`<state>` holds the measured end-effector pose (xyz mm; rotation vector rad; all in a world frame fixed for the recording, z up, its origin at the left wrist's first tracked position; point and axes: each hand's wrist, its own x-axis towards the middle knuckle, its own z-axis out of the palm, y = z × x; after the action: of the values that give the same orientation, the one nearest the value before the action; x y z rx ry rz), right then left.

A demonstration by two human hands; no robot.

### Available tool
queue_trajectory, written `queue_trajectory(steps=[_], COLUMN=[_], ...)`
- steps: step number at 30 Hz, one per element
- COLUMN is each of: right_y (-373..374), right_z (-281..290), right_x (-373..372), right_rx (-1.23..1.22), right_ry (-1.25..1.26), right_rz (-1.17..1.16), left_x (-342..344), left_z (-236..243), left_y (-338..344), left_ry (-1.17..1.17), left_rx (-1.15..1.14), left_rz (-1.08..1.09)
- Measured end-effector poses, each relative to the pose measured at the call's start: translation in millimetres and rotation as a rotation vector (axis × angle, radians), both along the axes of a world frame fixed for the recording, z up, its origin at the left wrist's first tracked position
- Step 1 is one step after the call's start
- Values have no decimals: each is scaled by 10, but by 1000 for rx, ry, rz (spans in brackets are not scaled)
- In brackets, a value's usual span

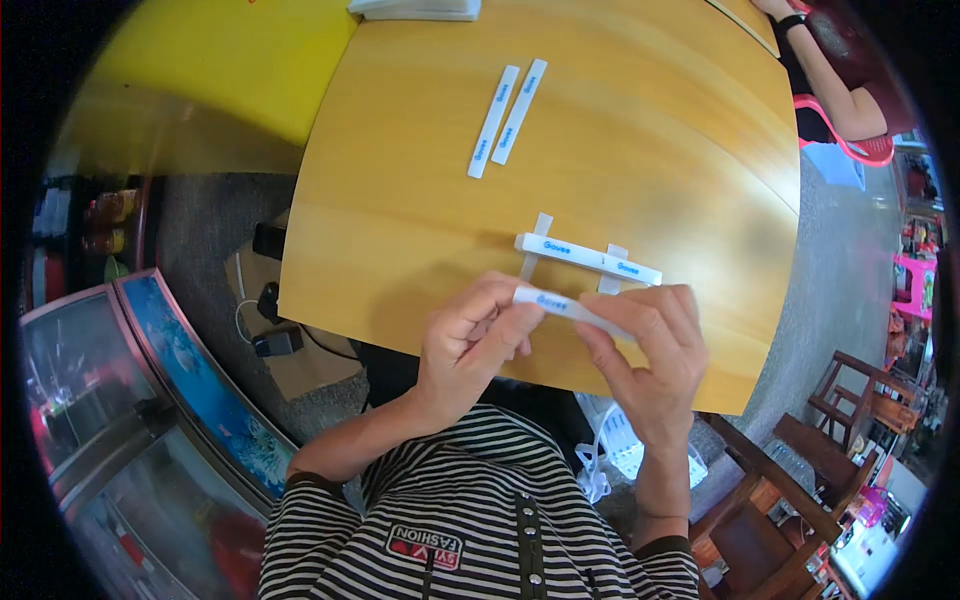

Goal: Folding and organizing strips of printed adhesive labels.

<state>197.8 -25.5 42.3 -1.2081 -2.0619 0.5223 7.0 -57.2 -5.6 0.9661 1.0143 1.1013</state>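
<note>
Both hands hold one long white plastic strip (567,306) above the near edge of a wooden table (420,200). My left hand (470,340) pinches its left end; my right hand (650,345) grips its right part from below. Just beyond my fingers a second white strip (588,258) lies across two short white cross pieces (537,240) on the tabletop. Two more white strips (507,115) lie side by side farther back on the table.
A white flat box (415,8) sits at the table's far edge. Another person's arm (845,95) and a red chair are at the far right. A glass cabinet (150,400) stands at my left, wooden chairs (800,460) at my right, cables on the floor.
</note>
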Motion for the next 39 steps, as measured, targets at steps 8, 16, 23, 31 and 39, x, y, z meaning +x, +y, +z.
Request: queue_trajectory(steps=[8, 16, 23, 31, 39], right_y=[228, 272, 288, 313, 329], right_z=[-56, -119, -173, -181, -192], right_x=[-25, -21, -4, 11, 37], right_rx=[-89, -61, -64, -55, -59], right_ry=[-4, -44, -64, -77, -74], right_rz=[-187, -187, -181, -173, -163], left_x=[14, 58, 55, 27, -68], left_z=[-101, -111, -64, -70, -27], left_y=[25, 45, 64, 82, 387], left_ry=[212, 145, 186, 183, 557], left_rx=[161, 146, 125, 125, 403], left_rz=[62, 72, 84, 75, 137])
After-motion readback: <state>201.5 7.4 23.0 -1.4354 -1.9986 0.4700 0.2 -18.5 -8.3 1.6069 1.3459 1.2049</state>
